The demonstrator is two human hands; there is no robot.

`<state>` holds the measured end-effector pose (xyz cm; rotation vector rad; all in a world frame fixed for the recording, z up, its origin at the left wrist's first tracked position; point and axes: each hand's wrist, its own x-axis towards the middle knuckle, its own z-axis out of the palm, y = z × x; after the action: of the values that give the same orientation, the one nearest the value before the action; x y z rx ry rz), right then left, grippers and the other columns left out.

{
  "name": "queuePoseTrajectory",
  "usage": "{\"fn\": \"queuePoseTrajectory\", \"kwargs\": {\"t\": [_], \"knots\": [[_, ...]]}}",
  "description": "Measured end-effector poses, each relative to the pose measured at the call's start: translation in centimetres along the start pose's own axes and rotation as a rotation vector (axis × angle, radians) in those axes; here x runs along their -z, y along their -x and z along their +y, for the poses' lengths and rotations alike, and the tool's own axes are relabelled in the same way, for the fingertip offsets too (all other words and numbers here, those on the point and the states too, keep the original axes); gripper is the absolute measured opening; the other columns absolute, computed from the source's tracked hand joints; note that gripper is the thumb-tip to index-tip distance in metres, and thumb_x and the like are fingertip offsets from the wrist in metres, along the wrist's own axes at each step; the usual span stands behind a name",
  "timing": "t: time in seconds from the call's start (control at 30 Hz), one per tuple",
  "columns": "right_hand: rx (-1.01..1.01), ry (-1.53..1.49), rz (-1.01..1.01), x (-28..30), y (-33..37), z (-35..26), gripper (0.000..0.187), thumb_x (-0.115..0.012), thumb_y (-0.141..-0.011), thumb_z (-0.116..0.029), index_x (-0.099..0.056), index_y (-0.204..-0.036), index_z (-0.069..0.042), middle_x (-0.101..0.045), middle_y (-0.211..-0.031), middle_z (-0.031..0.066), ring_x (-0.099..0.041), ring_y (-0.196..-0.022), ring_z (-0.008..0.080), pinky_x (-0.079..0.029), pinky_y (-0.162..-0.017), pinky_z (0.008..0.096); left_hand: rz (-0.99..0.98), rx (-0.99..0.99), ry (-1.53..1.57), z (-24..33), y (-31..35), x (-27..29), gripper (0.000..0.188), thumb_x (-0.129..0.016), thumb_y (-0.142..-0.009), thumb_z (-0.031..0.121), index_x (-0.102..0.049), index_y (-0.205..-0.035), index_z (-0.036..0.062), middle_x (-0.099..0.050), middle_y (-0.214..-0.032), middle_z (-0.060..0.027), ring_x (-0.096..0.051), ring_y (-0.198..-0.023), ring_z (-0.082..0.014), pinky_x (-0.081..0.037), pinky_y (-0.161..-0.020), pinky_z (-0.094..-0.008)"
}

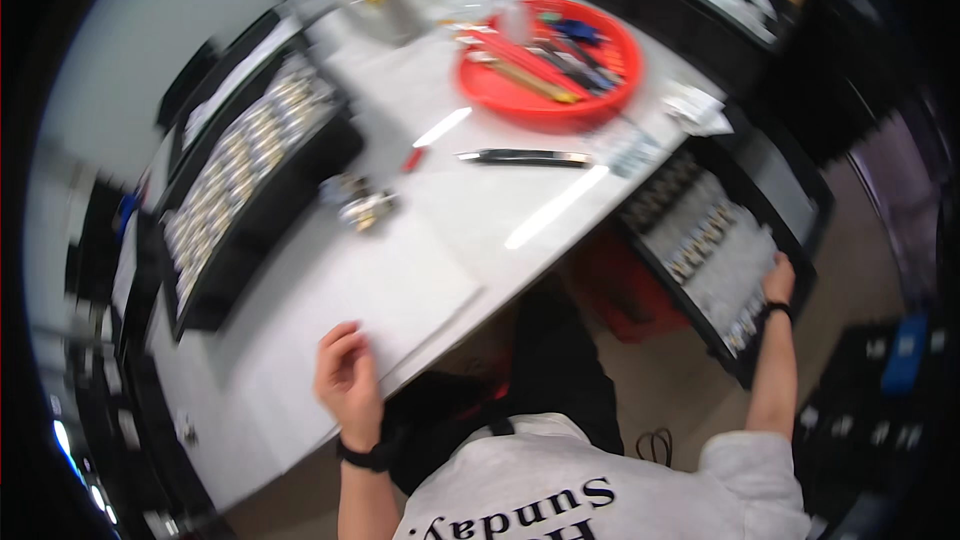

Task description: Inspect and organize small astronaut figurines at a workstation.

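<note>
My left hand is over the front edge of the white table, its fingers loosely curled and nothing visible in them. At the right, my right hand reaches into a black tray beside the table, near the tray's far right side. Its fingers are bent against the pale lining; whatever they grip is too small and blurred to make out. Rows of small metallic parts lie in that tray. On the table sits a small cluster of similar parts.
A black bin filled with rows of small parts stands at the left. Toward the back is a red round basin with pens and tools. A dark pen-like tool and a small red piece lie before it. A red container is below the table.
</note>
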<state>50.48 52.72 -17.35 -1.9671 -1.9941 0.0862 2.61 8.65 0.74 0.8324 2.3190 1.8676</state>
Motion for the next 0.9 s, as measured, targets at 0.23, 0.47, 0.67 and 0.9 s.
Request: {"fn": "queuePoseTrajectory", "kwargs": {"t": [0.23,0.47,0.67,0.9], "knots": [[0.474,-0.957,-0.130,10.8,3.4,-25.7,0.025,-0.051,-0.083,0.000,-0.053,-0.108,-0.001,-0.059,-0.099,0.0064,-0.056,-0.091,0.0121,-0.044,-0.078,0.0228,-0.042,-0.036,0.038,0.7,0.2,0.2,0.015,-0.051,-0.074,-0.010,-0.059,-0.085,-0.0023,-0.055,-0.100,-0.0086,-0.053,-0.082,-0.0110,-0.044,-0.072,-0.0207],[1.326,-0.723,-0.511,17.1,13.9,-47.2,0.031,-0.061,-0.073,-0.003,-0.054,-0.103,0.000,-0.059,-0.095,0.0145,-0.059,-0.084,0.0243,-0.046,-0.073,0.0300,-0.015,-0.052,0.096,0.2,0.8,1.0,0.015,-0.050,-0.074,-0.010,-0.059,-0.085,-0.0027,-0.055,-0.099,-0.0087,-0.054,-0.081,-0.0117,-0.045,-0.071,-0.0216],[1.454,-0.455,-0.472,12.8,16.6,-54.1,0.038,-0.064,-0.072,-0.009,-0.049,-0.106,-0.001,-0.057,-0.098,0.0169,-0.056,-0.092,0.0277,-0.045,-0.077,0.0329,0.003,-0.114,0.086,0.3,0.8,1.0,0.014,-0.052,-0.074,-0.007,-0.059,-0.084,-0.0001,-0.058,-0.094,-0.0087,-0.058,-0.072,-0.0154,-0.047,-0.062,-0.0234],[1.293,-0.487,-0.598,14.9,20.9,-52.6,0.024,-0.066,-0.069,-0.007,-0.058,-0.089,0.003,-0.062,-0.074,0.0142,-0.061,-0.066,0.0242,-0.049,-0.064,0.0289,-0.005,-0.158,0.114,-0.2,1.0,1.6,0.015,-0.051,-0.075,-0.006,-0.058,-0.086,0.0008,-0.057,-0.091,-0.0084,-0.056,-0.069,-0.0167,-0.046,-0.058,-0.0244]]}}
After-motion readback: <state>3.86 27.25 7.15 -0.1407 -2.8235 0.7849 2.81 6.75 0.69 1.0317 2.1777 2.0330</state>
